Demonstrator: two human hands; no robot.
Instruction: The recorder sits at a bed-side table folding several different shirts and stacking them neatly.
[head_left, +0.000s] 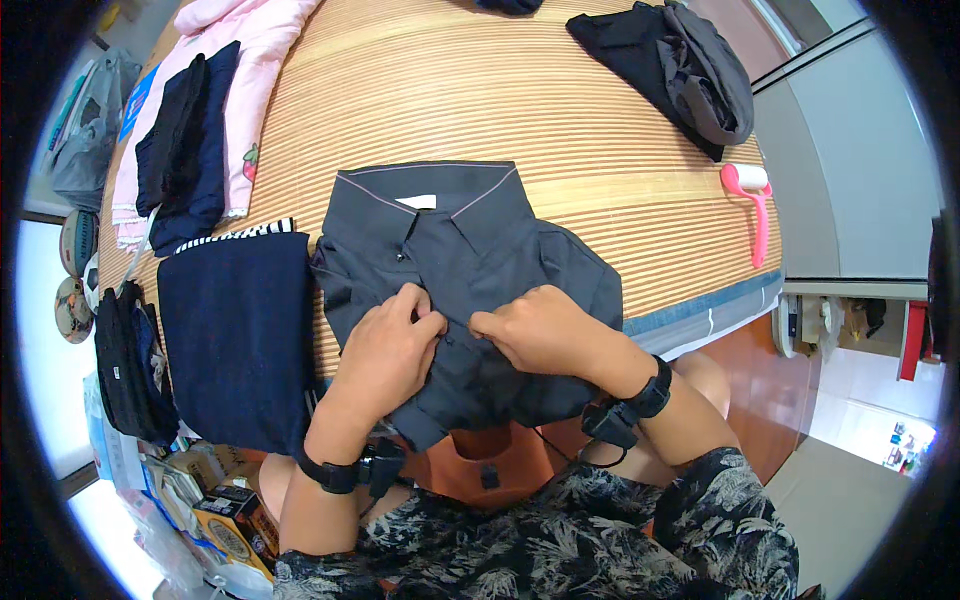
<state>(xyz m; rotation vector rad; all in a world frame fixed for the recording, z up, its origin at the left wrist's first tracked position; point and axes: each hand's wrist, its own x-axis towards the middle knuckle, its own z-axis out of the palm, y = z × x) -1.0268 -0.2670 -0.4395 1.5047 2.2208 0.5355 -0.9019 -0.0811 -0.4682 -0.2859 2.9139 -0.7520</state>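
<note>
A dark grey collared shirt (460, 240) lies front side up before me, its collar pointing away and its lower part reaching over the near edge of the bed-like surface. Both hands are on its button placket, a short gap apart. My left hand (392, 345) is closed, thumb and fingers pinching the cloth left of the middle. My right hand (540, 325) is closed as well, pinching the placket edge from the right. Small buttons show near the collar and between the hands. The fingertips partly hide the cloth they grip.
A folded navy garment (235, 340) lies at the left, with dark clothes (130, 365) beside it. Farther left is a pink blanket (245, 100) with dark garments on top. A pink lint roller (755, 210) and dark clothes (690, 75) lie at the right on the striped mat (440, 90).
</note>
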